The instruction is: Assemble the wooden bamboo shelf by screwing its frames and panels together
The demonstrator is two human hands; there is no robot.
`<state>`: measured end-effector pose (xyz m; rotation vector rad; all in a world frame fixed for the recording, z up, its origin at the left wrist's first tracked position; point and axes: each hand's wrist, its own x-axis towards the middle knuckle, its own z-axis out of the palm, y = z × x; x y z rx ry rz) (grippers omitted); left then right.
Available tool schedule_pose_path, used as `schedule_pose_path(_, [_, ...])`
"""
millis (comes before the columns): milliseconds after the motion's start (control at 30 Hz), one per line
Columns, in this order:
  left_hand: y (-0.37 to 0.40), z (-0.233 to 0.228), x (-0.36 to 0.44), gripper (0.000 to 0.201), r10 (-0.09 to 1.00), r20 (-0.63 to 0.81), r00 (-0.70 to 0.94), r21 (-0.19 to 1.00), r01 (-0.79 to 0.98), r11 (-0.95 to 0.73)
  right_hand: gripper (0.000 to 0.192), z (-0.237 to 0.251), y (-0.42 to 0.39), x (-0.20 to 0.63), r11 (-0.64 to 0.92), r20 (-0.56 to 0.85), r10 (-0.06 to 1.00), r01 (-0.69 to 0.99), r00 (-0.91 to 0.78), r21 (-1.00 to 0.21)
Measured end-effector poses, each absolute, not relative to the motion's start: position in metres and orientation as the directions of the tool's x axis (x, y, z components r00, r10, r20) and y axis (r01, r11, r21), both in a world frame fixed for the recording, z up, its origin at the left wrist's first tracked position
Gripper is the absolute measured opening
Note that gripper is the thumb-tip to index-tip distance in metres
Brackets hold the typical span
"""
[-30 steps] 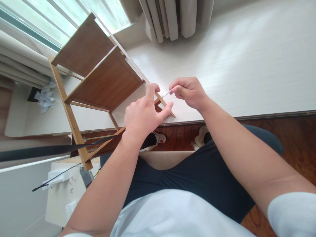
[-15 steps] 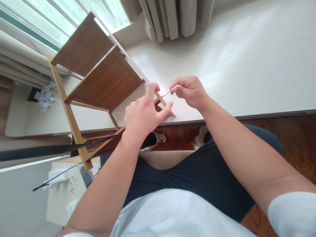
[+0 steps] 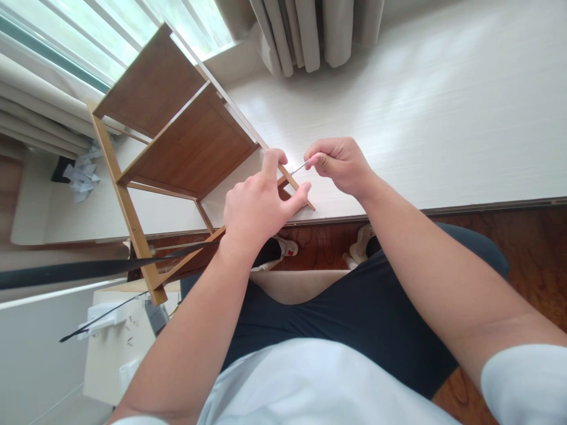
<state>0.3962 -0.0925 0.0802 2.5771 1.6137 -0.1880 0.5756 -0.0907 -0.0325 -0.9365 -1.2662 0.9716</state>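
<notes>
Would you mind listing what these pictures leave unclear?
- Head view: the tip of the thin metal tool and the joint it meets, hidden behind the left hand.
- The tool's handle end, enclosed by the right hand.
- The wooden shelf top, cut off by the upper edge.

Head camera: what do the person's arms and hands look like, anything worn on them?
Both forearms are bare from elbow to wrist. Short white sleeves show at the lower edge, clearest on the right arm. The left hand and right hand are ungloved. No watch, ring, bracelet or markings show on either, though the undersides of the wrists are hidden.
</notes>
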Motion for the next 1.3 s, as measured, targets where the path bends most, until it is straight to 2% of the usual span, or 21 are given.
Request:
schedule_pose_path(400, [-0.0924, 0.0818, 0.3981, 0.066, 0.896, -0.179, 0.407, -0.04, 0.907, -0.42, 0.049, -0.0341, -0.088, 0.5742, 0.305, 0.311, 0.951, -0.173, -0.005, -0.937])
schedule_pose_path(1000, [-0.0893, 0.0853, 0.3978, 0.051, 0.905, -0.172, 0.39, -0.036, 0.915, -0.401, 0.04, -0.0336, -0.0867, 0.5762, 0.245, 0.255, 0.966, -0.155, -0.049, -0.957])
schedule_pose_path(1300, [-0.0883, 0.0836, 0.3959, 0.049, 0.904, -0.154, 0.398, -0.041, 0.912, -0.408, 0.042, -0.0353, -0.0854, 0.5746, 0.247, 0.259, 0.965, -0.166, -0.052, -0.955])
